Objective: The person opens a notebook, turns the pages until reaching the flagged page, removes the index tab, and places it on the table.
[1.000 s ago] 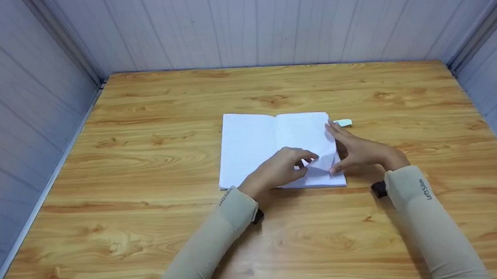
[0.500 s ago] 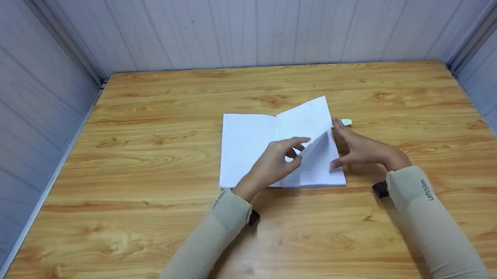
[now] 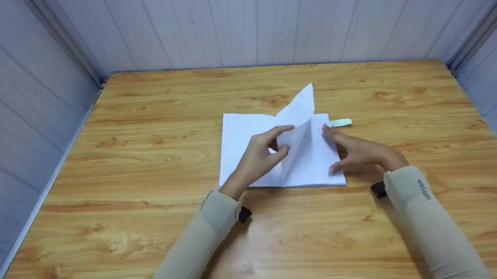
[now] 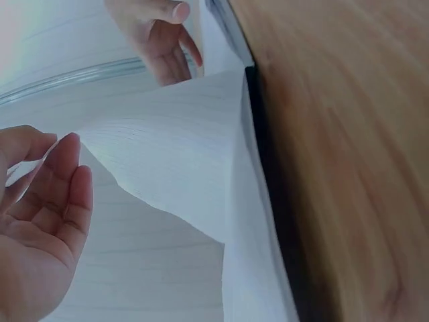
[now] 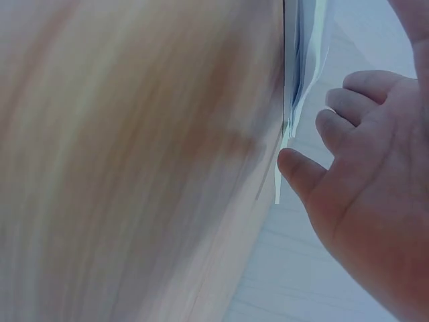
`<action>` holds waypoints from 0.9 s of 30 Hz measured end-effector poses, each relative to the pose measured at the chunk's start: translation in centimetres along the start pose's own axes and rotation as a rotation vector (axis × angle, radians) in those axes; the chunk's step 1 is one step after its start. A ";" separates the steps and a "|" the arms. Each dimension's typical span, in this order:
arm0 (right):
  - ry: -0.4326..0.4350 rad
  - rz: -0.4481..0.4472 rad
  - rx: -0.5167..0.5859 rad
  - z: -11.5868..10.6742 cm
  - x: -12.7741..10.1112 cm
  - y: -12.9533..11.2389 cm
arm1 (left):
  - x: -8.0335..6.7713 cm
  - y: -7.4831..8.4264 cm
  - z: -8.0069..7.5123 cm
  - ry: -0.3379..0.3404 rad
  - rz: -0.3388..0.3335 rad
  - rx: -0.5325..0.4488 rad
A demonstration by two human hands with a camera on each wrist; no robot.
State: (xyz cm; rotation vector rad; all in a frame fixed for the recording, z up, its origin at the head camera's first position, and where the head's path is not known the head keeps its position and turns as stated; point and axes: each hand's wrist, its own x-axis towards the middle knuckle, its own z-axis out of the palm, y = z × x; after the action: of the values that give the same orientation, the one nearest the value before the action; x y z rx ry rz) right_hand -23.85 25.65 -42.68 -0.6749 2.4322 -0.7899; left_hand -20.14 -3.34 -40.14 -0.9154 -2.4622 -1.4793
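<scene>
A white lined notebook (image 3: pixel 245 153) lies spread on the table. One of its pages (image 3: pixel 297 109) stands raised from the right half, bending toward the left. My left hand (image 3: pixel 260 154) pinches this page near its lower outer corner; the left wrist view shows the sheet (image 4: pixel 167 147) narrowing to the fingertips. At the notebook's right edge, my right hand (image 3: pixel 360 150) rests with thumb and fingers spread apart, touching the pages beneath. The right wrist view shows its palm (image 5: pixel 375 174) beside the page edges, gripping nothing.
A pale green strip (image 3: pixel 341 123) sticks out from the notebook's right side near the top. The wooden table (image 3: pixel 149 236) surrounds the notebook, with white panelled walls (image 3: pixel 234 21) at the back and both sides.
My left hand has moved left and away from me, lifting the page from nearly flat to upright. My right hand has stayed at the right edge, its fingers now on the page below.
</scene>
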 end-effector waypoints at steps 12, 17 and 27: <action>-0.066 0.006 -0.058 0.1 -0.2 -0.1 | -0.7 -0.9 -2.3 0.081 0.015 -0.009; -0.086 0.009 -0.077 0.2 -0.2 -0.2 | -1.1 -1.3 -2.8 0.101 0.005 0.001; -0.095 0.020 -0.089 0.5 -0.1 -0.3 | -1.7 -2.2 -3.5 0.100 -0.028 -0.013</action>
State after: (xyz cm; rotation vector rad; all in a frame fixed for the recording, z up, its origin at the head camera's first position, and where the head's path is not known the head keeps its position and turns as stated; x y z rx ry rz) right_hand -23.41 25.26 -42.77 -0.7042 2.3959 -0.6301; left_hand -20.63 -7.74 -40.66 -0.7918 -2.4065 -1.5125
